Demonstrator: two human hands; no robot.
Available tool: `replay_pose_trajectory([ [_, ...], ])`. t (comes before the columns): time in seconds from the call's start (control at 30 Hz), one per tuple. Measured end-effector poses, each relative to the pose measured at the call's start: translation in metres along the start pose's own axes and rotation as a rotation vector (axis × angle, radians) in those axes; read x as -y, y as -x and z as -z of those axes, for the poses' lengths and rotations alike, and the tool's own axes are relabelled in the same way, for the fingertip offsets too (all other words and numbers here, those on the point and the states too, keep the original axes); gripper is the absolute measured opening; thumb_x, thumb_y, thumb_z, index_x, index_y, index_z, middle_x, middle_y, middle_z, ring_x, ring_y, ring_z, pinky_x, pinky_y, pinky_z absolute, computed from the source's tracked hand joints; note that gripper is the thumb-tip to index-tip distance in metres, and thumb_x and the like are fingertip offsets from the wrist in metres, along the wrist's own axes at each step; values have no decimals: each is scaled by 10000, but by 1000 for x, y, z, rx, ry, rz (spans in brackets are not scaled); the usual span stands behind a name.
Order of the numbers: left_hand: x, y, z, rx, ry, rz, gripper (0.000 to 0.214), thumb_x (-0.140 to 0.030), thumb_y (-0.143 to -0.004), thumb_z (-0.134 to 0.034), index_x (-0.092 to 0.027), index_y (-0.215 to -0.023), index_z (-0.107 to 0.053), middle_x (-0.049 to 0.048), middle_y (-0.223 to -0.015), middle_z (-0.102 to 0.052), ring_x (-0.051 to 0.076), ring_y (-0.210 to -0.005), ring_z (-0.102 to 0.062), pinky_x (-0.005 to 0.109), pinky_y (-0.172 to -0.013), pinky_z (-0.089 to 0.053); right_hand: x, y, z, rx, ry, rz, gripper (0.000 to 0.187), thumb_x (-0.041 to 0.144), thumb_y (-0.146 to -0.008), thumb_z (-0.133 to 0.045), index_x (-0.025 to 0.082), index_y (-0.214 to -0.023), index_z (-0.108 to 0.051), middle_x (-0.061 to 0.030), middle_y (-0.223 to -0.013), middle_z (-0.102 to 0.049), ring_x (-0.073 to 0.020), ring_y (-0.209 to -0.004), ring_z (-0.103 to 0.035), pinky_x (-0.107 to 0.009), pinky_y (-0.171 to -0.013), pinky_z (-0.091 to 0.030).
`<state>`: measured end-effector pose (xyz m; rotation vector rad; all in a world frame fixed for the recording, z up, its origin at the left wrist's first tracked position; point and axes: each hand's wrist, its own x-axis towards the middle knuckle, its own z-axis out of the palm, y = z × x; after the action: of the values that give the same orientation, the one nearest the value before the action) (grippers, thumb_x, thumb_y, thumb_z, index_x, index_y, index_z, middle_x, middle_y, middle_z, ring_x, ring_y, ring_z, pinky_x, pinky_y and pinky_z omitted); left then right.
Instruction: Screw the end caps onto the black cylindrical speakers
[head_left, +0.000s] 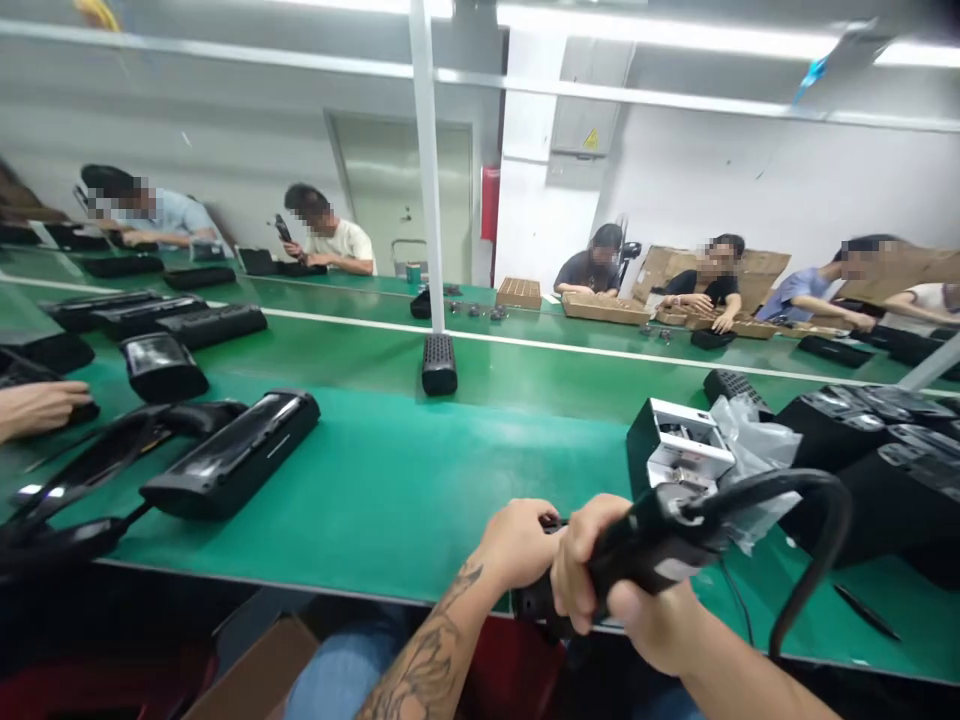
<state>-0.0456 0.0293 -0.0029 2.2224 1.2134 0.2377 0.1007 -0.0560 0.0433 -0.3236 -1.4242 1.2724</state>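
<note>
Slippage is the first hazard: the black tool lies tilted in the right hand, its front end hidden, and if it strays from the dark piece it could strike the left hand just beside it. The piece sits at the near edge of the green table, below the left hand; a loose hold could let it drop. The cable arches to the right of the right hand (close to a clear plastic bag) and could snag if pulled. Right fingers and thumb wrap the tool body. The left hand appears to touch the piece; its fingertips are hidden, so whether they pinch cannot be told. Tool appearance: black, roughly cylindrical, greyish at the cable end, pale label on the side. The piece shows only in part.
</note>
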Motion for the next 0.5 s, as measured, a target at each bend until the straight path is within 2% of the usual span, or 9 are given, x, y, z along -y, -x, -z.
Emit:
replay_pose_trajectory([
  [0.07,7,4,-12,-125,124,63,334,-464,-1051,-606,-258,-1107,-863,112,-1178,-918,323,-1093,-871,408,-948,-704,11,3,5,-46,-146,71,439,643,-1015,-921,281,-1184,-739,52,-709,-656,-119,-499,-578,-290,-623,-600],
  [0.13,22,14,-28,-264,335,62,381,-462,-1069,-553,-219,-1131,-840,131,-1190,-893,317,-1148,-844,436,-1087,-674,26,6,17,-55,-196,57,446,669,-1021,-908,282,-1195,-772,44,-744,-669,-112,-522,-603,-291,-656,-620],
  [0.2,41,28,-44,-327,540,-28,436,-489,-1011,-660,-199,-1301,-806,151,-1355,-843,341,-1287,-799,478,-1236,-610,39,7,34,-40,-208,-2,437,680,-1032,-889,289,-1201,-790,39,-758,-669,-113,-540,-606,-298,-672,-633],
  [0.23,51,36,-51,-295,584,-89,617,-506,-933,-782,-207,-1472,-744,162,-1527,-771,372,-1412,-746,508,-1316,-558,44,6,44,-35,-226,-26,426,679,-1039,-878,293,-1199,-796,43,-749,-655,-109,-529,-580,-295,-661,-630],
  [0.3,70,49,-65,-174,577,-157,1179,-440,-693,-1010,-265,-1749,-517,177,-1819,-521,447,-1623,-589,572,-1416,-458,50,2,62,-44,-307,-48,406,668,-1042,-873,292,-1180,-802,64,-711,-595,-87,-477,-473,-273,-605,-601],
  [0.33,77,52,-71,-129,548,-172,1365,-369,-597,-1056,-294,-1806,-426,183,-1887,-409,474,-1679,-524,595,-1435,-430,51,-1,69,-45,-365,-55,396,656,-1044,-872,287,-1168,-801,78,-692,-556,-74,-450,-409,-259,-573,-580],
  [0.37,84,53,-77,-111,522,-182,1435,-301,-552,-1057,-311,-1822,-388,187,-1907,-355,482,-1700,-498,604,-1436,-428,51,-4,74,-35,-433,-59,384,640,-1048,-869,280,-1158,-797,94,-677,-519,-62,-426,-349,-243,-540,-555],
  [0.43,95,51,-88,-155,499,-218,1357,-216,-557,-1007,-319,-1786,-439,189,-1872,-388,466,-1688,-524,588,-1427,-446,48,-11,79,17,-588,-51,352,602,-1070,-851,266,-1148,-779,120,-660,-469,-37,-381,-267,-206,-485,-507],
  [0.5,107,46,-98,-229,496,-249,1271,-212,-550,-1020,-313,-1723,-539,189,-1796,-493,465,-1646,-583,572,-1414,-470,43,-16,77,88,-722,-33,329,573,-1101,-818,253,-1148,-757,133,-656,-467,-19,-344,-254,-174,-456,-484],
])
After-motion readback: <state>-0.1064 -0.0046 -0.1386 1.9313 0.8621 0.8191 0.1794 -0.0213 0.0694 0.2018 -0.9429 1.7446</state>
